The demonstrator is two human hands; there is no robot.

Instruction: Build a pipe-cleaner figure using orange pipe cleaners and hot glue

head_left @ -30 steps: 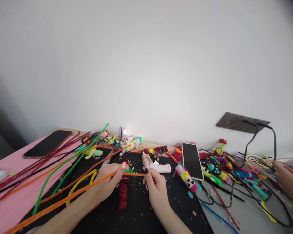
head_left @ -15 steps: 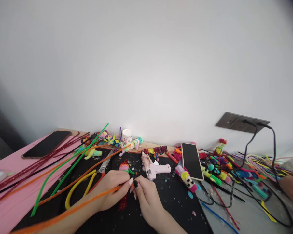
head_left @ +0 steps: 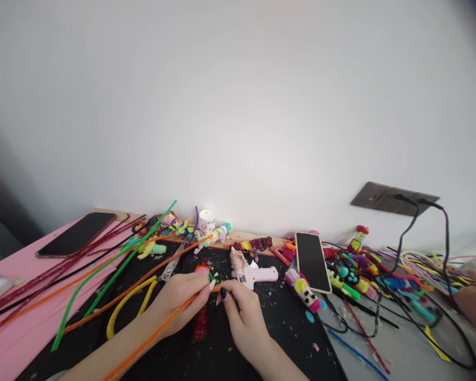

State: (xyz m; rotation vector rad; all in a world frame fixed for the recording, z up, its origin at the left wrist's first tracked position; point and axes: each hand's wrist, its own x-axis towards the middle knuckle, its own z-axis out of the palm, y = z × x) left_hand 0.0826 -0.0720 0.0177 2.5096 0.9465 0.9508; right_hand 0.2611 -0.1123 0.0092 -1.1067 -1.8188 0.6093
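Observation:
An orange pipe cleaner [head_left: 154,332] runs from the lower left over my left forearm up to my fingertips. My left hand [head_left: 184,297] pinches it between thumb and forefinger. Close beside it, my right hand [head_left: 244,312] also pinches the pipe cleaner, near its end. Beneath my hands lies a figure of dark red glittery pipe cleaner [head_left: 200,324] with a pink upper part, partly hidden by my left hand. A pale pink glue gun [head_left: 259,274] rests just beyond my right hand. Scissors [head_left: 168,271] lie behind my left hand.
A yellow pipe cleaner loop [head_left: 117,307] and green pipe cleaners [head_left: 115,270] lie left. A dark phone [head_left: 75,233] is on pink board; a white-framed phone [head_left: 312,262] leans right. Black cables [head_left: 446,248] hang from the wall socket. Another person's hand [head_left: 474,301] is far right.
The orange pipe cleaner's trailing part has shifted right across my left forearm. My right hand has moved slightly up and right, with a short orange stretch showing between the hands.

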